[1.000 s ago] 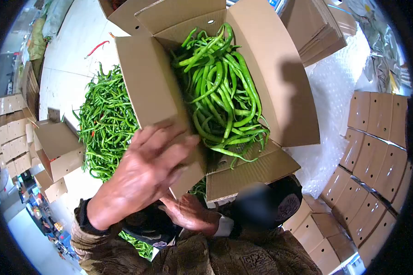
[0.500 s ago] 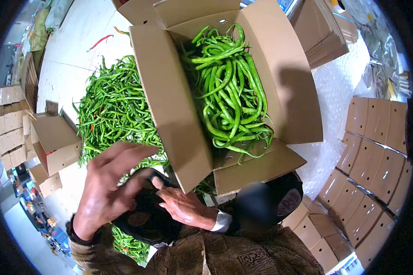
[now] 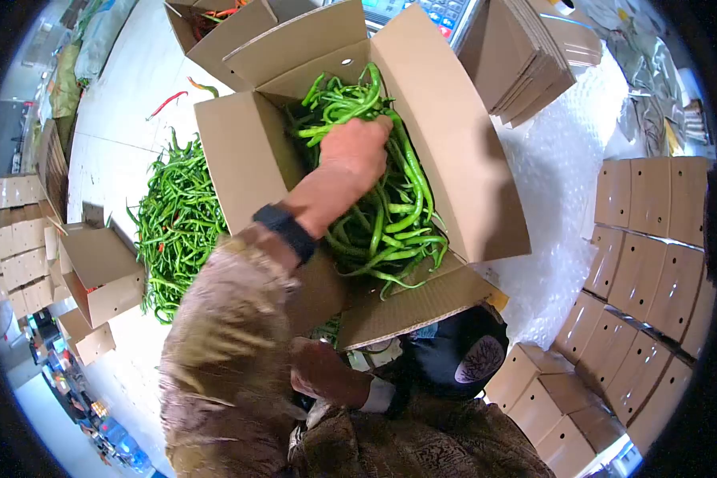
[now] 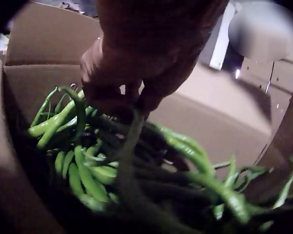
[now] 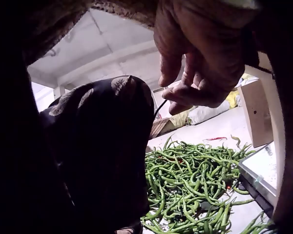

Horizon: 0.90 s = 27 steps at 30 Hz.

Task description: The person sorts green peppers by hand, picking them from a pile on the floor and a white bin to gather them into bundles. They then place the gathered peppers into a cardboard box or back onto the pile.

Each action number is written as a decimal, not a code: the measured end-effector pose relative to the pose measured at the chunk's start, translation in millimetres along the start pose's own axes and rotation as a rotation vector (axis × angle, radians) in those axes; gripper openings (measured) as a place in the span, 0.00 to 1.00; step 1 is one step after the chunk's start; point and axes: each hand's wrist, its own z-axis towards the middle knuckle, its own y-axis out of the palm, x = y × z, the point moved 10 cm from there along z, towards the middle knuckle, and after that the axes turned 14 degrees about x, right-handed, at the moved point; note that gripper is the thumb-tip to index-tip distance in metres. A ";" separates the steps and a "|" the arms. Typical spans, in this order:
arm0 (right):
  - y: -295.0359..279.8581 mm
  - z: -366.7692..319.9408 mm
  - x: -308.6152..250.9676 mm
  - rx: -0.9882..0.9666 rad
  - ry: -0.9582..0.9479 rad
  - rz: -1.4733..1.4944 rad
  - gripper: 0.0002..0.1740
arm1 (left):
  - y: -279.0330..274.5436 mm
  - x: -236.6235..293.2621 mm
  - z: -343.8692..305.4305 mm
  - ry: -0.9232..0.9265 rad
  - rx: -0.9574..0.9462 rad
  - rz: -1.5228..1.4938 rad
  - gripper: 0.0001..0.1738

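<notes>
My left hand (image 3: 354, 151) reaches into an upright cardboard box (image 3: 235, 151) and grips green peppers (image 3: 410, 179) near the top of the heap. In the left wrist view, the fingers and thumb of that hand (image 4: 141, 61) close round a long pepper (image 4: 132, 141) hanging in shadow. My right hand (image 3: 323, 373) is low beside my knee, outside the box. In the right wrist view that hand (image 5: 202, 58) hangs with loosely curled fingers; a thin dark strand shows by its fingertips, and whether it is held I cannot tell.
Left of the box lies a pile of green peppers (image 3: 175, 215), with a red pepper (image 3: 167, 103) farther back. An open carton (image 3: 103, 271) stands farther left. Folded cardboard (image 3: 514, 64) and bubble wrap (image 3: 554, 183) are at the right, beside stacked boxes (image 3: 645, 207).
My left hand has gone from beside the box's left flap into the box and onto the peppers. My right hand stays low near my knee, now partly behind the left sleeve.
</notes>
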 end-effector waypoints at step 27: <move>31.4 18.4 17.5 0.077 -0.210 -0.640 0.15 | -219.4 -241.9 -362.1 -0.757 0.420 -1.293 0.20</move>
